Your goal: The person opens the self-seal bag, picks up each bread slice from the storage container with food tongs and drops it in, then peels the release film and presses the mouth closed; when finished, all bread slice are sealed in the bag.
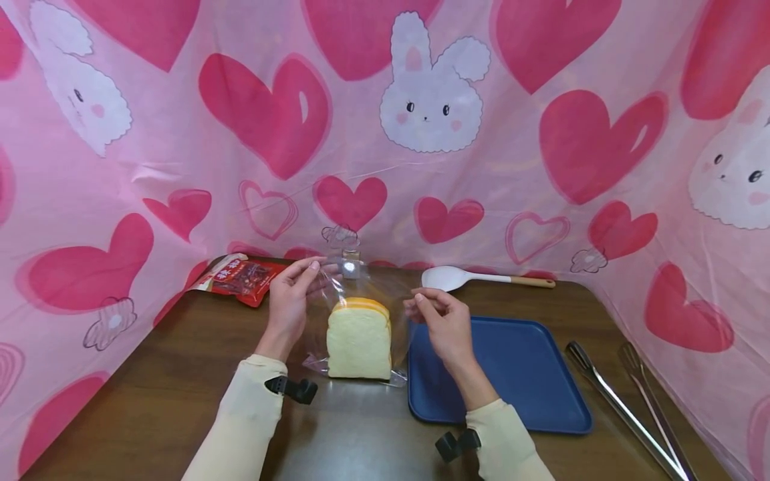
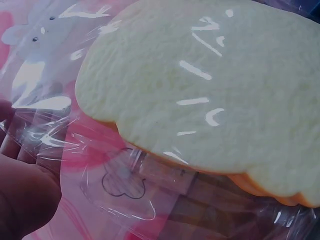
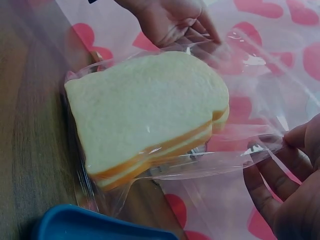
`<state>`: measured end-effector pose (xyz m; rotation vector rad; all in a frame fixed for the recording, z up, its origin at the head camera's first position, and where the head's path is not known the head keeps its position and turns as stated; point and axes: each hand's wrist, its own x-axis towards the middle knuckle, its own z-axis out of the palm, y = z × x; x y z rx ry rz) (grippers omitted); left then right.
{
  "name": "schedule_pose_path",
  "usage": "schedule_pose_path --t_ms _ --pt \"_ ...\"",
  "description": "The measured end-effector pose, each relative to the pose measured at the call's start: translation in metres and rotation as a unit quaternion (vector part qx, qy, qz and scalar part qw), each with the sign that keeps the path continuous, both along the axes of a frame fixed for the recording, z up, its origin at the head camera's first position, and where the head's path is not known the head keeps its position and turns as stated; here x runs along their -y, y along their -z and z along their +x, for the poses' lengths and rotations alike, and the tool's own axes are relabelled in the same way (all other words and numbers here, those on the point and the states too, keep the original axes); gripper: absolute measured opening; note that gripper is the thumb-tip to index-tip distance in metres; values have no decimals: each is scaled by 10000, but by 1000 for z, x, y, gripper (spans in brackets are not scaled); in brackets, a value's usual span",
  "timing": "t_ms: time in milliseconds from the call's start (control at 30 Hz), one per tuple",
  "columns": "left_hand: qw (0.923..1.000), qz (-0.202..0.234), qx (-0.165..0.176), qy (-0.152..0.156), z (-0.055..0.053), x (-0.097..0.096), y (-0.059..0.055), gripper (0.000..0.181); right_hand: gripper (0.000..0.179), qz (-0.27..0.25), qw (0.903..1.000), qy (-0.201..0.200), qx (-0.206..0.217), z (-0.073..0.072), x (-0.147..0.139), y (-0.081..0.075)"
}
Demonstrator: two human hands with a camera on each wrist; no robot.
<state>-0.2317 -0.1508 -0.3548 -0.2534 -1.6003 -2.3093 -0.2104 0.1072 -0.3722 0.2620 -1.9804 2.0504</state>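
Note:
Slices of white bread (image 1: 359,341) with an orange crust stand upright inside a clear plastic bag (image 1: 391,284) above the table's middle. My left hand (image 1: 290,300) pinches the bag's upper left edge between thumb and fingers. On the other side, my right hand (image 1: 444,327) pinches the upper right edge, and the film spreads between the two. In the right wrist view two stacked slices (image 3: 145,110) show through the film, with the right hand's fingers (image 3: 272,177) partly behind the plastic. The left wrist view shows the bread (image 2: 200,100) close up, with glare on the film.
A blue tray (image 1: 511,374) lies under and beyond my right forearm. Metal tongs (image 1: 625,407) rest at the far right. A white spatula with a wooden handle (image 1: 448,277) and a red snack packet (image 1: 237,277) lie along the back, before a pink curtain (image 1: 361,160).

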Motion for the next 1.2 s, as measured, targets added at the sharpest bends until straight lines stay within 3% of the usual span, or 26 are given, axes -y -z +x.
schedule_pose_path --t_ms 133,333,467,700,867,1067,1200 --pt "9998 89 166 1 -4 -2 -3 19 21 -6 9999 55 130 -5 0 -1" --pt "9988 362 336 -51 -8 -4 -6 20 19 117 9992 83 367 -11 0 0" --pt "9987 271 406 -135 -9 -4 -4 17 19 275 9986 95 439 -13 0 2" --pt "9990 61 404 -153 -10 -4 0 33 18 416 9982 44 428 -17 -1 2" --pt "9990 -120 321 -289 -7 -4 0 34 19 544 9975 36 454 -18 -2 2" --pt "9991 140 5 -396 1 -5 -2 27 20 511 9976 -23 458 -17 -2 0" --pt "9983 163 29 -564 6 -4 -3 23 20 440 9983 -29 385 -17 1 -3"
